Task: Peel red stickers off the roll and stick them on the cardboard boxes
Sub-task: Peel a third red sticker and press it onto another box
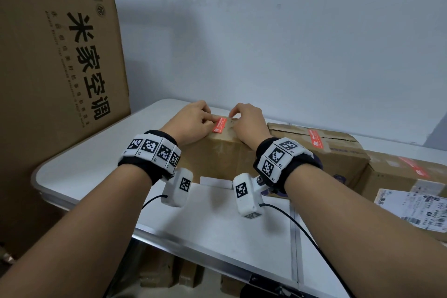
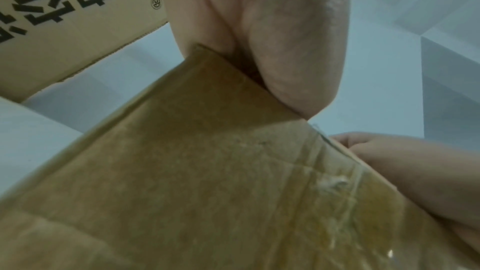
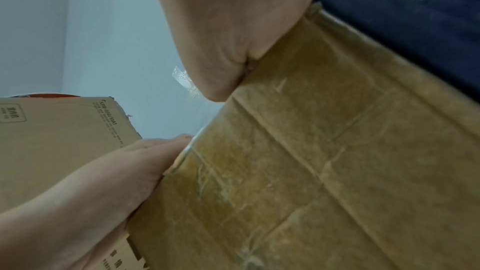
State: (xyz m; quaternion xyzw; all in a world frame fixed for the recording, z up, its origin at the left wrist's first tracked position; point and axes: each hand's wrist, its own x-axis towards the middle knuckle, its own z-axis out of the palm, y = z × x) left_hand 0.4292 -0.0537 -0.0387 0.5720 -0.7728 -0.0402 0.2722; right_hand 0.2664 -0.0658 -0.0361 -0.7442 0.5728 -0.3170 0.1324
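Both hands rest on top of the cardboard box at frame centre. Left hand presses its fingertips on the red sticker, lying flat on the box top; the right hand has curled fingers just beside it, its grip unclear. More stickered boxes sit right on the white surface.
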